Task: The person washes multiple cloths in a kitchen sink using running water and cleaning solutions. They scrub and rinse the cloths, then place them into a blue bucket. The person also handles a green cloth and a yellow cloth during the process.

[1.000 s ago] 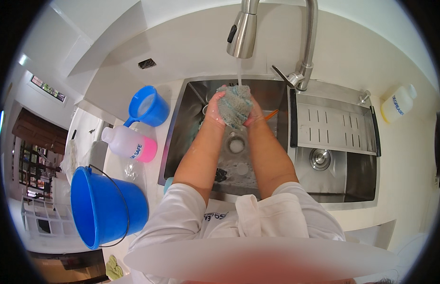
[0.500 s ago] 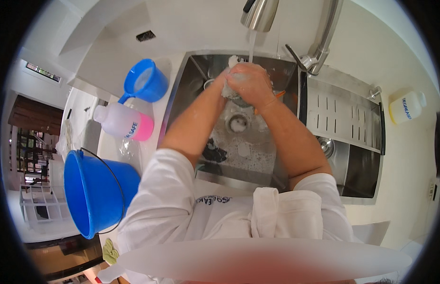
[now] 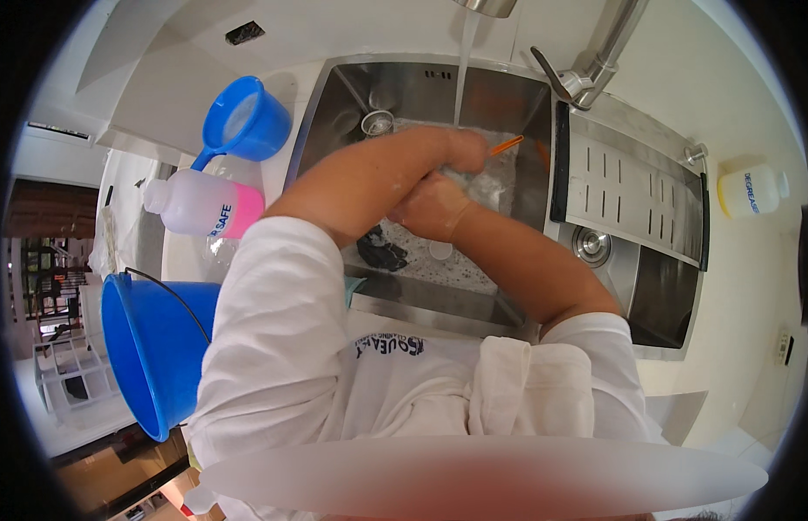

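Both my hands are low in the steel sink, close together. My left hand reaches past the right one, its fingers curled down and mostly hidden. Nearer me, my right hand is closed beside my left forearm; what it holds, if anything, cannot be made out. Whitish, sudsy material shows just right of the hands. An orange stick-like handle pokes out beyond my left hand. Water runs from the tap behind them. A crumpled dark thing lies on the foamy sink floor.
Left of the sink stand a blue dipper, a bottle of pink liquid and a blue bucket. A round strainer sits in the far left corner. At right are a slotted steel tray and a yellow-liquid bottle.
My hands have come down and nearer from under the running water. My left hand has moved right, past my right hand, which has shifted left. The view has tilted toward me.
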`<control>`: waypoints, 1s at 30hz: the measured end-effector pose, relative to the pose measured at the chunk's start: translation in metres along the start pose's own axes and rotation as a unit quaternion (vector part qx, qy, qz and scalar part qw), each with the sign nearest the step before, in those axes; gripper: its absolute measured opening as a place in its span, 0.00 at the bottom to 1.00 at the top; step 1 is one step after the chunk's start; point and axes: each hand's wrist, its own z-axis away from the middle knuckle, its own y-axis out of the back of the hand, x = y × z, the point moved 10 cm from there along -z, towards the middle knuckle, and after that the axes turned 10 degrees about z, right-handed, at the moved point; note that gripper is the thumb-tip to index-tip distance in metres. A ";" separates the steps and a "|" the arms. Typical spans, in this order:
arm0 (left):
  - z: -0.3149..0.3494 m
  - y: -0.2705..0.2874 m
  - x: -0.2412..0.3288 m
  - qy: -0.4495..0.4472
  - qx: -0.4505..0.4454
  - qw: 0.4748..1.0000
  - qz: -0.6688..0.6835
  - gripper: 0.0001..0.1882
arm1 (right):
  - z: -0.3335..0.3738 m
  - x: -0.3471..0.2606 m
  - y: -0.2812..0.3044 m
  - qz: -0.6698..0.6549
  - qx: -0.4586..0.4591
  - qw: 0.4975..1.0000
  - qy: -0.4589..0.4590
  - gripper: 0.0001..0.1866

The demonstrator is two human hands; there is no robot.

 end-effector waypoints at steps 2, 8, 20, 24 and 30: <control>0.001 0.012 -0.015 0.015 0.094 0.992 0.083 0.23 | 0.007 0.008 -0.011 -0.015 -0.028 0.999 -0.021 0.07; 0.036 0.047 -0.075 0.006 0.196 0.796 0.572 0.25 | 0.060 0.107 -0.001 -0.196 0.068 0.909 -0.361 0.11; 0.086 0.122 -0.023 -0.012 0.393 0.885 0.248 0.24 | 0.149 0.192 0.024 -0.377 -0.009 0.720 -0.582 0.20; 0.096 0.130 -0.022 -0.035 0.424 0.865 0.265 0.22 | 0.191 0.263 0.128 -0.155 0.099 0.793 -0.581 0.18; 0.097 0.129 -0.022 0.029 0.417 0.878 0.232 0.19 | 0.356 0.341 0.250 0.084 0.188 0.659 -0.723 0.20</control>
